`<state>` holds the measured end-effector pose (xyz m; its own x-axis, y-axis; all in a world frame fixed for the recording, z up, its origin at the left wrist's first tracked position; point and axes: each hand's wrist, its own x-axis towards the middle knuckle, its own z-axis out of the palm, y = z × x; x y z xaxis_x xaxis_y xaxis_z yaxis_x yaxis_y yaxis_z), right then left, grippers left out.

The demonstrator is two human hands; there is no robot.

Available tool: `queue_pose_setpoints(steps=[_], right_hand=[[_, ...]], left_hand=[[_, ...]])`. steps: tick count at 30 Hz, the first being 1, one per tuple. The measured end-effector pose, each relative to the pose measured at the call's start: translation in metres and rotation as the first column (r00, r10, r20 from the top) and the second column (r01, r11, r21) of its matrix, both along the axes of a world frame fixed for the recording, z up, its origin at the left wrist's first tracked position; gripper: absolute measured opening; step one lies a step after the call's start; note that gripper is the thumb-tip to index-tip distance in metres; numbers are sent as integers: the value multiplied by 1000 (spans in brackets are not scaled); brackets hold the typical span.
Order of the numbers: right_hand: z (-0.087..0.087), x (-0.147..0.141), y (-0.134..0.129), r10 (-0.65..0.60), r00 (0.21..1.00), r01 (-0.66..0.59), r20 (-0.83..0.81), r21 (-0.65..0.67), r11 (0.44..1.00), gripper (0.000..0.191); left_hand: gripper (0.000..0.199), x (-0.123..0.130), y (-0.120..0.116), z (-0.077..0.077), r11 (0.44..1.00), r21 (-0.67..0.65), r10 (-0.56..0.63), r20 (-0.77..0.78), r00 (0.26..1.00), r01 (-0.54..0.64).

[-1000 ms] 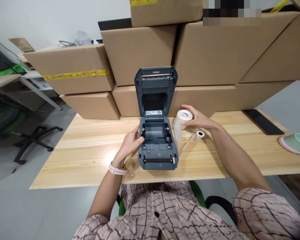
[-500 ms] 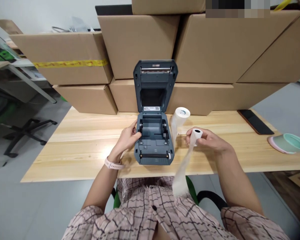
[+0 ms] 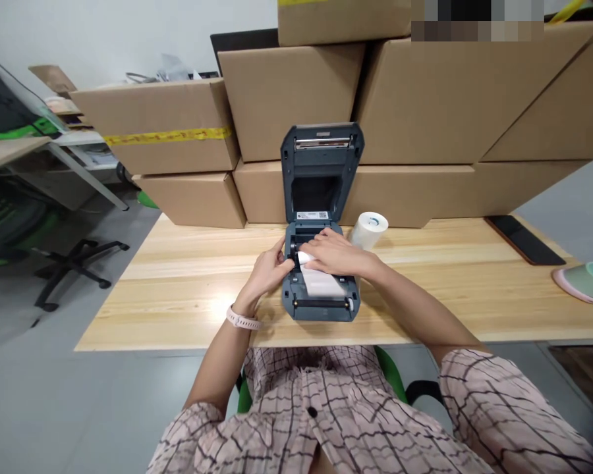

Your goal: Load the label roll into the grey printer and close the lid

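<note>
A dark grey label printer (image 3: pixel 321 315) stands on the wooden table with its lid (image 3: pixel 322 158) raised. My left hand (image 3: pixel 268 271) grips the printer's left side, the thumb over the rim of the bay. Inside the bay, my right hand (image 3: pixel 340 253) is closed around a small white paper roll (image 3: pixel 304 257) and hides most of it. A loose paper strip (image 3: pixel 323 283) runs from this roll toward the black roller (image 3: pixel 321 304) at the front. Behind my right wrist, a larger white label roll (image 3: pixel 370 228) stands upright beside the printer.
Cardboard boxes (image 3: pixel 415 99) are stacked along the table's back edge, close behind the lid. On the right lie a black phone (image 3: pixel 524 239) and a mint-green cup-like container (image 3: pixel 588 283) with a pink rim. An office chair (image 3: pixel 79 260) stands on the floor at left.
My right hand has moved left with the small paper roll, from beside the printer into its open bay. The hanging strip now lies over the bay. My left hand stays at the printer's side.
</note>
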<state>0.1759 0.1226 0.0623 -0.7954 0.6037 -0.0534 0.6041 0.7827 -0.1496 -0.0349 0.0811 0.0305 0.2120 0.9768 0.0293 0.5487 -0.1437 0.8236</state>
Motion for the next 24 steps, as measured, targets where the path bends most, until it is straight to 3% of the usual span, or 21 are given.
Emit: queue_pose_setpoints(steps=[5,8,12,18,24], right_hand=[[-2,5,-3,12,1000,-12,-26,2,1000,32],[1,12,-16,24,981,-29,-191,-23,999,35],[6,30,-49,3,937,-36,-350,-88,995,39],[-3,47,-101,-101,933,61,-345,-124,990,48],[-19,49,-120,-44,960,21,-277,-83,996,110]], left_hand=[[74,0,0,0,1000,3,-8,2,1000,8],[74,0,-1,0,1000,3,-6,-8,1000,6],[74,1,-3,4,1000,2,-8,-24,1000,8],[69,2,-6,8,1000,7,-10,-18,1000,11],[73,3,-5,4,1000,-14,4,-13,1000,-4]])
